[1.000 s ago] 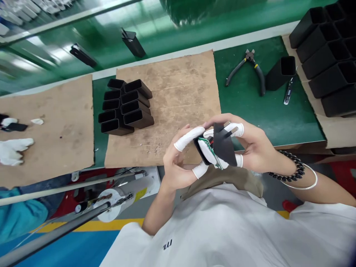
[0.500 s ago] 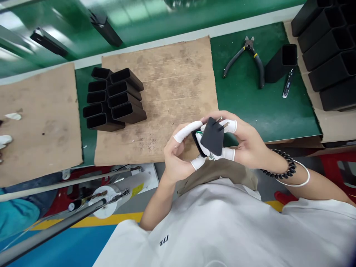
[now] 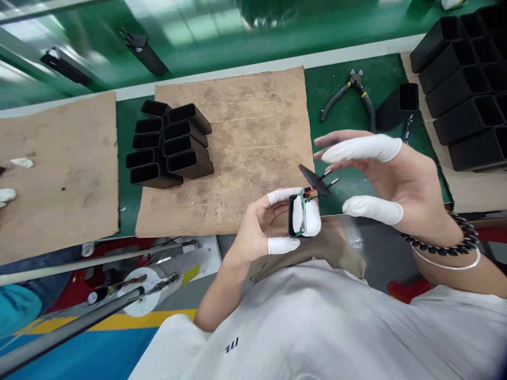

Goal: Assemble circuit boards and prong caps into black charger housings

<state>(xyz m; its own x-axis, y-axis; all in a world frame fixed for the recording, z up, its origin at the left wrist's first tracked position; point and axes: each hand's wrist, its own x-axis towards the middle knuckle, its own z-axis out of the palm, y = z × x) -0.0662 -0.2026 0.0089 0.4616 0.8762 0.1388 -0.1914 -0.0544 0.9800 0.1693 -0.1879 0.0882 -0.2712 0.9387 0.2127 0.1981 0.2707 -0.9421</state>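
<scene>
The left hand [image 3: 257, 227] sits at centre frame, just below the near edge of the cardboard [image 3: 245, 132]. Its fingers [image 3: 282, 196], capped in white cots, are clenched around a small black case [image 3: 293, 211], with the thumb below and the forefinger on top. The case is a flat oblong shell held on edge with its open side facing right. A green board [image 3: 303, 207] stands in that opening, and a white-capped fingertip presses against it. Thin red wire [image 3: 308, 190] runs from the top of the board to a black cap [image 3: 312, 178], which is tilted just above and to the right of the case. Two metal prongs [image 3: 331, 182] stick out of the cap towards the right.

The right hand [image 3: 400, 182], at right of centre, is released. Its fingers are spread wide and grasp nothing, with white cots on the forefinger and thumb. Its fingertips are just beside the cap, but whether they touch it cannot be told. A dark bead bracelet [image 3: 455, 244] circles that wrist.

On the green desk [image 3: 348, 153] a stack of empty black shells [image 3: 170, 145] lies at left of centre. Pliers [image 3: 352, 92] lie at upper right, and more shells [image 3: 463, 79] are stacked in the top right corner.
</scene>
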